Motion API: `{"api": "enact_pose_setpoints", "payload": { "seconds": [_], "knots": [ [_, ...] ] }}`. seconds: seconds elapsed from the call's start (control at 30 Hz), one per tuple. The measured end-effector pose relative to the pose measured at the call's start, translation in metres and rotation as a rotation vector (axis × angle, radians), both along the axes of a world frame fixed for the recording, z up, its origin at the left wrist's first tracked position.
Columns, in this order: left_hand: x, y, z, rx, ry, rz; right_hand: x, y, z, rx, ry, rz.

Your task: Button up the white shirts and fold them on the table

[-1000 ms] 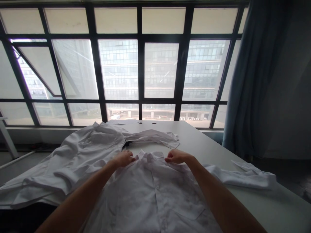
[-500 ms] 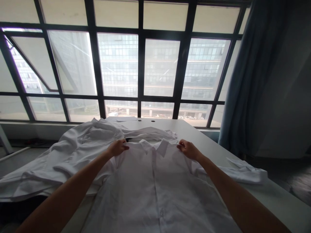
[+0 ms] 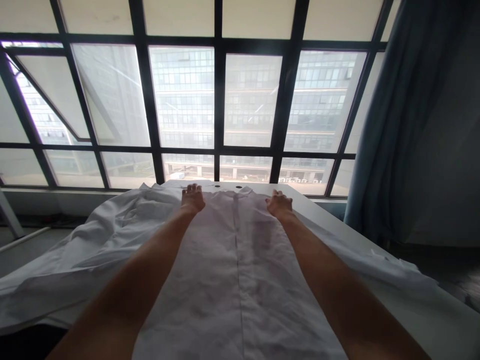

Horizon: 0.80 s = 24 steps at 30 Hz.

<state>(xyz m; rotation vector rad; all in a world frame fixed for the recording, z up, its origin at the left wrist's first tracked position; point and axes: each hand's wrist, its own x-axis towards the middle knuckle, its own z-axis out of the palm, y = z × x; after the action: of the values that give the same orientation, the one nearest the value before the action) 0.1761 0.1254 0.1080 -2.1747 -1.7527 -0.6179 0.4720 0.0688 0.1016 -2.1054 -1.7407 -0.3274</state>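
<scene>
A white button-front shirt (image 3: 217,260) is stretched out along the table, its collar end away from me and its front placket running down the middle. My left hand (image 3: 193,197) lies palm down on the shirt's left shoulder, fingers apart and pointing forward. On the opposite shoulder rests my right hand (image 3: 279,202), also with its fingers spread. Both arms reach out straight over the shirt. One sleeve (image 3: 356,250) extends to the right across the table.
More white garments (image 3: 123,225) lie in a crumpled layer on the left. The white table (image 3: 397,305) reaches toward the large framed window (image 3: 247,100). Two dark round holes show near its far edge. A blue-grey curtain (image 3: 390,150) hangs at the right.
Both hands have moved forward and loosened from their pinch on the shirt's shoulders. The shirt has shifted away from me, covers the folded cloth behind it, and lies flatter.
</scene>
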Motion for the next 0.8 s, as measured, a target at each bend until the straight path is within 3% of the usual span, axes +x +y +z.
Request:
{"api": "enact_pose_setpoints", "payload": {
  "seconds": [0.1,0.2,0.33,0.4,0.63,0.8],
  "knots": [
    [0.009,-0.033,-0.04,-0.141,0.122,-0.213,-0.023,-0.028,-0.03,-0.097,-0.048,0.144],
    [-0.002,-0.08,-0.081,-0.302,0.206,-0.419,-0.028,-0.076,-0.064,-0.307,-0.075,0.261],
    [-0.031,-0.127,-0.111,-0.45,0.231,-0.474,-0.011,-0.129,-0.092,-0.594,-0.044,0.267],
    [-0.042,-0.141,-0.117,-0.49,0.23,-0.463,-0.001,-0.144,-0.099,-0.634,-0.029,0.265],
    [-0.062,-0.172,-0.124,-0.526,0.126,-0.47,0.006,-0.174,-0.117,-0.548,-0.03,0.269],
    [-0.084,-0.174,-0.112,-0.403,-0.074,-0.53,0.015,-0.19,-0.11,-0.494,-0.001,0.351]
  ]
}}
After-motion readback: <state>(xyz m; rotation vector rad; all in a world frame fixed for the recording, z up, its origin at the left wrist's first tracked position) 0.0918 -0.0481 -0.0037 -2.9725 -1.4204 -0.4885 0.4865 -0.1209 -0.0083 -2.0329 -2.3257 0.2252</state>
